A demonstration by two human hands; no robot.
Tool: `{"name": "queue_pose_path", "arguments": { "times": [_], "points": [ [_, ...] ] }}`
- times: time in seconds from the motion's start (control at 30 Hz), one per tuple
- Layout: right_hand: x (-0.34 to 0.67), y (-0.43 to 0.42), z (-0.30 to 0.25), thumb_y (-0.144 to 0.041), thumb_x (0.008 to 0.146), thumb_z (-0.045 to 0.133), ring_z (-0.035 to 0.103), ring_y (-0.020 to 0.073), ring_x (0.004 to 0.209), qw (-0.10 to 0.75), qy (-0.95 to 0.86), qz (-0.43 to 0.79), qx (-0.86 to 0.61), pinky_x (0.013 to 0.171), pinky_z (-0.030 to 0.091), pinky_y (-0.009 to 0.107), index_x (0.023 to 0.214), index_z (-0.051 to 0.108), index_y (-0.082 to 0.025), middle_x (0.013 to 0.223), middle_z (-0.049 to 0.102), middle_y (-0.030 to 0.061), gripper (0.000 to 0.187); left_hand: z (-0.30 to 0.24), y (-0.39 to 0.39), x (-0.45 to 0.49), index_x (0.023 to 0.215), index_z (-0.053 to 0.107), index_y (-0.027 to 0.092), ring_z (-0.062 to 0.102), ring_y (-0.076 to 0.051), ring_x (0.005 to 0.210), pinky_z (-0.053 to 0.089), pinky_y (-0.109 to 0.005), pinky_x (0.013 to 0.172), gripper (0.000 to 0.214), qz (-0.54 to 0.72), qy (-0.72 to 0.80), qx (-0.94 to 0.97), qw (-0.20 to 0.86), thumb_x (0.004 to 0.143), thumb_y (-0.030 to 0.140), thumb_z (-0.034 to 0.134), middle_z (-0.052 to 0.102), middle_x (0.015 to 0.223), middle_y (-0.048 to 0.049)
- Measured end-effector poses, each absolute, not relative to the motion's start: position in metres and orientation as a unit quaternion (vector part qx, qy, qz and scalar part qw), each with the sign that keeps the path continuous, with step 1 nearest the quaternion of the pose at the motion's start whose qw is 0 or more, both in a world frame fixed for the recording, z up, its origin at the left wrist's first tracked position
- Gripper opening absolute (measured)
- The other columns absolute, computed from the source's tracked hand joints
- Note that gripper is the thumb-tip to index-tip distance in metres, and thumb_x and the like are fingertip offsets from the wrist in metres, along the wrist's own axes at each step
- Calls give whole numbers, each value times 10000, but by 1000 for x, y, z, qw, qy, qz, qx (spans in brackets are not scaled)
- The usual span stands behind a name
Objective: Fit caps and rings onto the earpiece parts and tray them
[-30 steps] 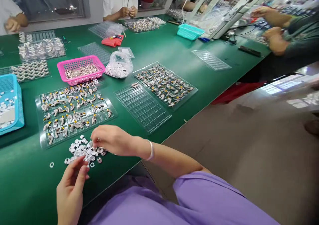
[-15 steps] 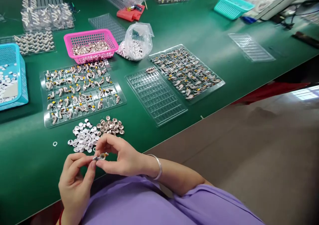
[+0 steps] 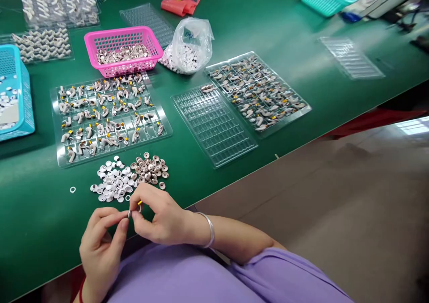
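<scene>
My left hand (image 3: pixel 102 245) pinches a small silver-grey piece (image 3: pixel 129 214) between thumb and fingertips, over the table's near edge. Touching its far side, my right hand (image 3: pixel 161 216) is closed in a pinch on a small curved part with a yellow tab (image 3: pixel 140 203). Fingers hide most of both pieces, so I cannot tell whether they are joined. Just beyond the hands lie a heap of white round caps (image 3: pixel 115 182) and a heap of beige cup-shaped discs (image 3: pixel 149 168). A white ring (image 3: pixel 73 190) lies alone to the left.
Behind the heaps, a clear tray (image 3: pixel 164 115) holds curved beige parts with yellow tabs. A mostly bare tray (image 3: pixel 214 128) and another filled tray (image 3: pixel 264 93) stand right. Farther back are a pink basket (image 3: pixel 100 68), a plastic bag (image 3: pixel 197 39) and a blue basket (image 3: pixel 28 102).
The yellow-tabbed part has turned between my fingers; its round face no longer shows. My right fingers have curled in closer. The whole view has shifted slightly.
</scene>
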State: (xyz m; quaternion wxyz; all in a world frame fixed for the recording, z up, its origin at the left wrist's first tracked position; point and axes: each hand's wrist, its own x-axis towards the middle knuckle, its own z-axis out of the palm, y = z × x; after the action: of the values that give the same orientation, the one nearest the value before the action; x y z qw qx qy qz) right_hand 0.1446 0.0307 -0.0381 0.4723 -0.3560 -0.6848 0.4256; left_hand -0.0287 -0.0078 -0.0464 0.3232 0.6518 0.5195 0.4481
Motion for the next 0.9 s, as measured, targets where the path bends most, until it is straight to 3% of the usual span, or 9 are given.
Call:
{"name": "queue_pose_path", "arguments": {
  "times": [0.17,0.27,0.37,0.5,0.67,0.9],
  "points": [
    [155,36,-29,-120,760,604,485,86,648,357,-574,664,-321,607,428,207,777,542,-171,751,533,-22,82,-46,1,-39,904,706,250,582,-129,747,498,-214,637,81,430,467,601,486,867,180,688,597,817,8],
    [158,38,-31,-170,767,640,463,69,587,270,-481,783,-288,558,395,195,811,556,-160,692,543,-42,96,-43,5,-41,859,702,243,578,-135,730,498,-225,624,64,421,433,607,517,839,187,724,586,792,8],
    [158,38,-37,-234,778,673,540,76,597,214,-413,848,-254,577,423,196,849,557,-150,687,597,-30,159,-40,6,-42,820,692,229,574,-144,723,500,-245,623,57,414,418,623,516,827,194,737,573,784,0],
    [157,37,-43,-241,777,702,613,67,596,196,-362,882,-227,604,472,196,878,556,-151,750,603,-34,199,-37,5,-43,818,665,222,580,-158,728,515,-271,629,61,409,406,643,505,847,185,705,564,806,-16],
    [157,37,-40,-225,803,680,539,46,543,197,-390,873,-216,558,436,179,824,532,-154,699,577,-48,165,-37,3,-43,834,636,223,565,-154,711,499,-266,602,87,404,402,672,473,872,147,656,543,807,-15],
    [155,30,-34,-200,810,615,483,78,580,300,-489,788,-225,546,418,201,812,505,-171,678,546,-31,114,-36,-7,-38,872,585,220,551,-147,747,490,-267,633,208,424,409,693,416,873,15,548,521,833,-8]
  ]
}}
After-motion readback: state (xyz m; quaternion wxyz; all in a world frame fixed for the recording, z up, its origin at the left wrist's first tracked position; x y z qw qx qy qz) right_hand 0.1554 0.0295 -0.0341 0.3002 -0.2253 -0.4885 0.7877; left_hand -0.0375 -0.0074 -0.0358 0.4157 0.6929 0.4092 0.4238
